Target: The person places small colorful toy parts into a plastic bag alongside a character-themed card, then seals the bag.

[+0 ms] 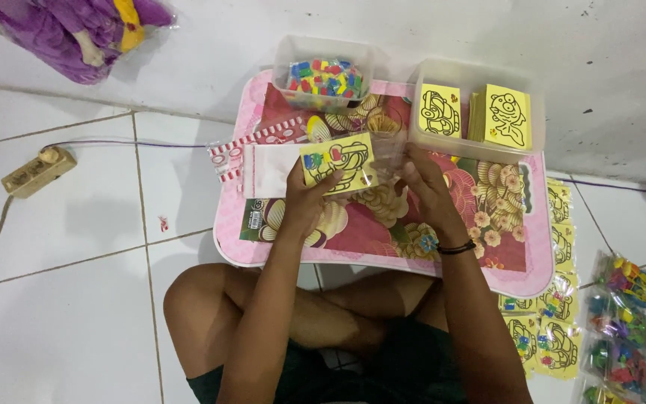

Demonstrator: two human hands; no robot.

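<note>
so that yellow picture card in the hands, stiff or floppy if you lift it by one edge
The yellow card looks thin and flat, so probably light with some bend. The left hand holds it level from below without sagging, which suggests fairly stiff paper. The clear sleeve by the right hand looks glossy, likely slippery.

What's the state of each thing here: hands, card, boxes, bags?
left hand: gripping yellow card
yellow card: held flat above tray table, inside clear sleeve
right hand: pinching clear sleeve at card's right edge
small box: open, holds coloured pieces
large box: open, yellow cards upright inside
</note>
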